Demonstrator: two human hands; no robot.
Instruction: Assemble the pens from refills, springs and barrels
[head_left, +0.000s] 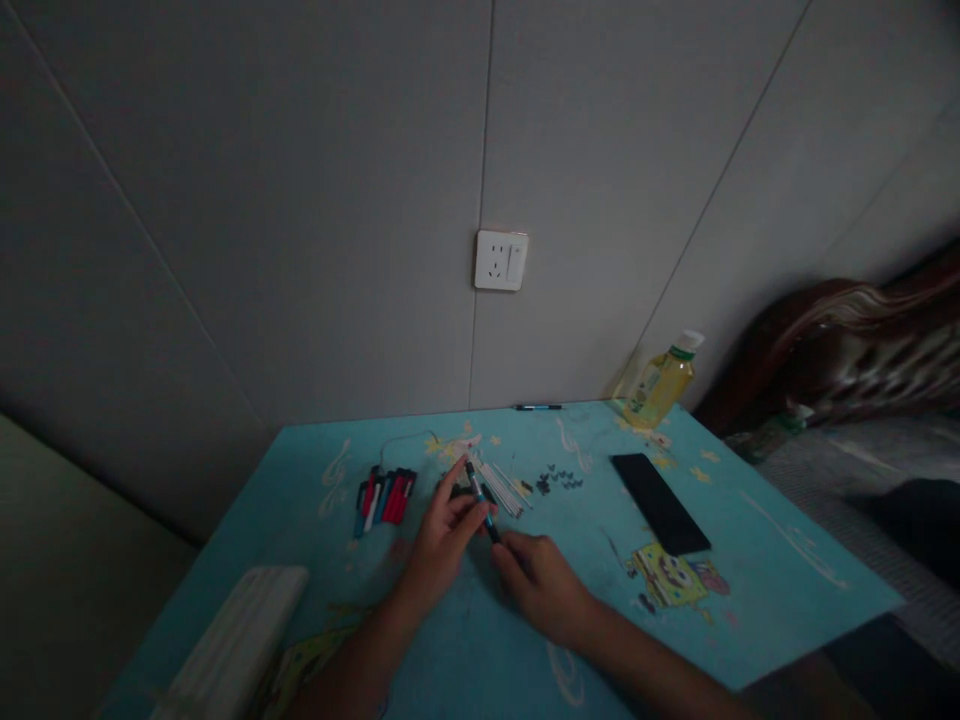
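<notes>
Between both hands is a slim pen [480, 492] with a blue barrel and dark ends, tilted with its upper end away from me. My left hand [444, 528] grips its barrel with thumb and fingers, the index finger stretched along toward the upper end. My right hand [541, 580] is closed around the dark lower end. Just beyond the hands lies a bunch of thin white pen refills [504, 488]. Small dark clip-like parts [559, 480] are scattered to their right. A pile of red, blue and white pen barrels [385, 500] lies left of my left hand.
A finished-looking pen [538, 407] lies by the wall. At the right stand a yellow liquid bottle [660, 385] and a flat black rectangular object [660, 505]. A white keyboard [236, 640] lies at front left on the blue patterned table [300, 480]. A wall socket [501, 260] is above.
</notes>
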